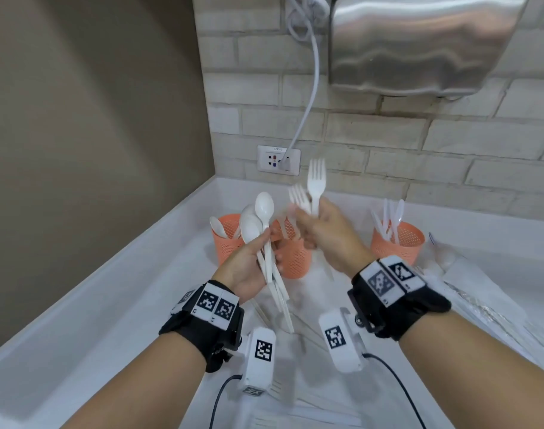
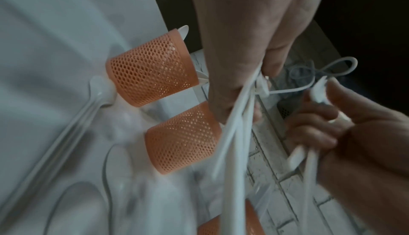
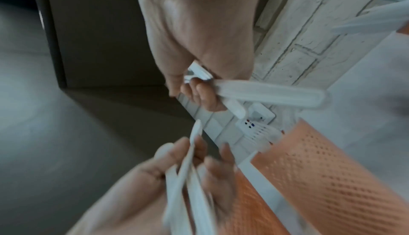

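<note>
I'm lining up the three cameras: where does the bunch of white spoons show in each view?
Head: spoons left of centre, in the left hand.
Left wrist: spoons, handles only, down the centre.
Right wrist: spoons bottom centre, blurred.
Shared landmark: brick wall.

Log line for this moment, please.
left hand: holds spoons | right hand: holds forks | three orange cups on counter
</note>
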The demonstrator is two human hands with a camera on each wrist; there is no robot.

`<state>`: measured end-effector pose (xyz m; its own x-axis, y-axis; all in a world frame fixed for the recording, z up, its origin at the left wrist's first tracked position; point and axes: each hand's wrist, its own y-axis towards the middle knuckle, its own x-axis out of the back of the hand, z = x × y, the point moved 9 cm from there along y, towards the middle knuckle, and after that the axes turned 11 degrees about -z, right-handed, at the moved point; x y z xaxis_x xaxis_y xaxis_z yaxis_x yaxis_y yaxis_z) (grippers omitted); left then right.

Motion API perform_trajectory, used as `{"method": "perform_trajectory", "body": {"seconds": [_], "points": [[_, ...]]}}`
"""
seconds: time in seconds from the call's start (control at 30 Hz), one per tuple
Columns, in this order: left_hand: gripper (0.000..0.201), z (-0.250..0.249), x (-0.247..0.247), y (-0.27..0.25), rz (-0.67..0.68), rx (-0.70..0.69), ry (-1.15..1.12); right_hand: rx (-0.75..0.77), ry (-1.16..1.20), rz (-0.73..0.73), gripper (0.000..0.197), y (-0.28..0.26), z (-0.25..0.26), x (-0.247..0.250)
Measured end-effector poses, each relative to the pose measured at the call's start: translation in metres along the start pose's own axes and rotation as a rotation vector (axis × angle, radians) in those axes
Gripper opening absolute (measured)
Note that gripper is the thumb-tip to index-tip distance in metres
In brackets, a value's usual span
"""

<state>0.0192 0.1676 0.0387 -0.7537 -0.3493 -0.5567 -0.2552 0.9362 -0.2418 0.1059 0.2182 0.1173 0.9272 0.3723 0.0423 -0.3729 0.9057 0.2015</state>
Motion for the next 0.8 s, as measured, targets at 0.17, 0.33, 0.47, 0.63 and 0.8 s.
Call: {"method": "perform_trajectory", "body": {"seconds": [0.17, 0.33, 0.47, 0.63, 0.8], "points": [[0.026, -0.004, 0.001, -0.003, -0.012, 0.037, -0.099, -0.033, -0.036, -0.069, 0.014, 0.009, -0.017, 0.007], [0.019, -0.015, 0.006, -0.003, -0.006, -0.048, -0.059, 0.175, 0.053, -0.275, 0.017, 0.046, 0.014, 0.026], [0.031, -0.022, 0.012, -0.002, 0.018, -0.130, 0.023, 0.089, 0.007, -0.363, 0.017, 0.064, -0.010, 0.025], [0.051, -0.038, 0.032, 0.004, -0.057, -0.182, 0.127, -0.083, -0.156, -0.222, 0.021, 0.079, -0.057, 0.008], [0.056, -0.073, 0.042, 0.010, -0.136, -0.282, 0.116, -0.075, -0.296, -0.186, 0.054, 0.078, -0.057, 0.007]]}}
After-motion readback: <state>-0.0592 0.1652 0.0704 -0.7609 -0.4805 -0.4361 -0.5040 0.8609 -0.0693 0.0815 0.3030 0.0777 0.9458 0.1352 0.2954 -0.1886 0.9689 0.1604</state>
